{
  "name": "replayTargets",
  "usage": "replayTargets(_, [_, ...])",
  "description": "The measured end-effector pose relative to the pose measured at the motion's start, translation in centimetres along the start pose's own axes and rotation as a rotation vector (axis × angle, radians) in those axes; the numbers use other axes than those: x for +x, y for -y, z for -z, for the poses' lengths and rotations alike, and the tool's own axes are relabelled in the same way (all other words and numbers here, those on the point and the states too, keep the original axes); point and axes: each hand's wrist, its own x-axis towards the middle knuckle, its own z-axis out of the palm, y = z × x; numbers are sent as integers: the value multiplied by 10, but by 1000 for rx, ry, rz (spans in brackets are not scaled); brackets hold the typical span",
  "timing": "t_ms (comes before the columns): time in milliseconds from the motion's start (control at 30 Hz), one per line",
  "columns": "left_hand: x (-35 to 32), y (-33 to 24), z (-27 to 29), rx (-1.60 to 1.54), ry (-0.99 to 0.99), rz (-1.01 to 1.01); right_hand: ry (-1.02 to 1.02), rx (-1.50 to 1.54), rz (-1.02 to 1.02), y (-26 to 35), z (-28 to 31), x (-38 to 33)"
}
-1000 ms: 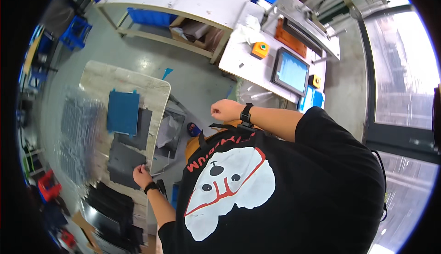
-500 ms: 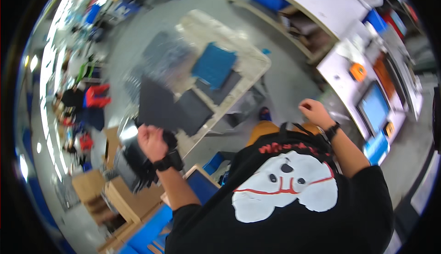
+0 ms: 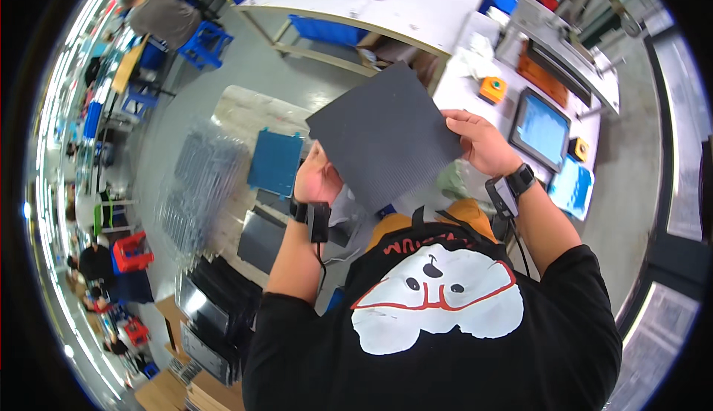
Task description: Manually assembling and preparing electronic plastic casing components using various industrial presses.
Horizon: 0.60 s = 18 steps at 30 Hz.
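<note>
A dark grey square sheet (image 3: pixel 386 136) with fine ribbing is held up in front of me, tilted, between my two hands. My left hand (image 3: pixel 319 177) is closed on its left edge, with the fingers partly hidden behind it. On the right, my right hand (image 3: pixel 483 142) grips the opposite edge, the thumb side towards the corner. Below and left of the sheet lies a blue square sheet (image 3: pixel 275 162) on a pale, worn table (image 3: pixel 241 106). Another dark sheet (image 3: pixel 261 240) rests on that table, close to my left forearm.
Clear plastic trays (image 3: pixel 200 181) are piled left of the blue sheet. A stack of black panels (image 3: pixel 219 299) stands lower left. The right-hand workbench (image 3: pixel 460 88) carries an orange button box (image 3: pixel 492 89) and a black-framed blue plate (image 3: pixel 542 129). A person sits on a blue stool (image 3: pixel 204 43).
My left hand has brought the dark grey sheet rightward, in front of me. My right hand, empty before, now grips its right edge. The view has turned toward the right-hand workbench.
</note>
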Motion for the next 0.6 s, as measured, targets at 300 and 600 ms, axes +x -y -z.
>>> replayTargets(300, [106,96,-105,343,285,400,-308,216,152,17,137,-78])
replayTargets(600, [155,235,-210,515,193,536,-402,330,210,24,297,-149])
